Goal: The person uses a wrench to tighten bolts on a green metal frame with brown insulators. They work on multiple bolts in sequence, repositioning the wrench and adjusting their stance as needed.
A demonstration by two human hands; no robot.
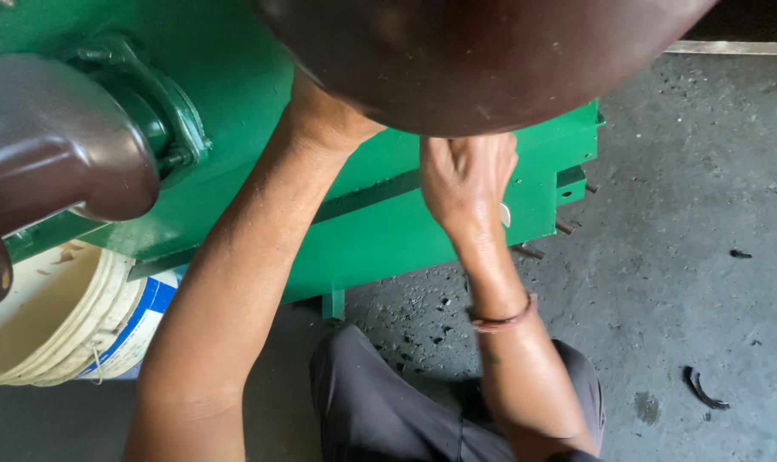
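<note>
Head view: glossy green machine housing; right hand flat against it, left hidden.

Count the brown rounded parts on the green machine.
2: a large brown dome at the top, above both hands, and a smaller one at left, over the white bucket. More may be hidden.

Your right hand rests against the near side of the machine housing, under the large dome. Your left hand is hidden behind that dome. A bucket stands on the floor at near left, below a pipe elbow. Bolts stick out right of the housing.
</note>
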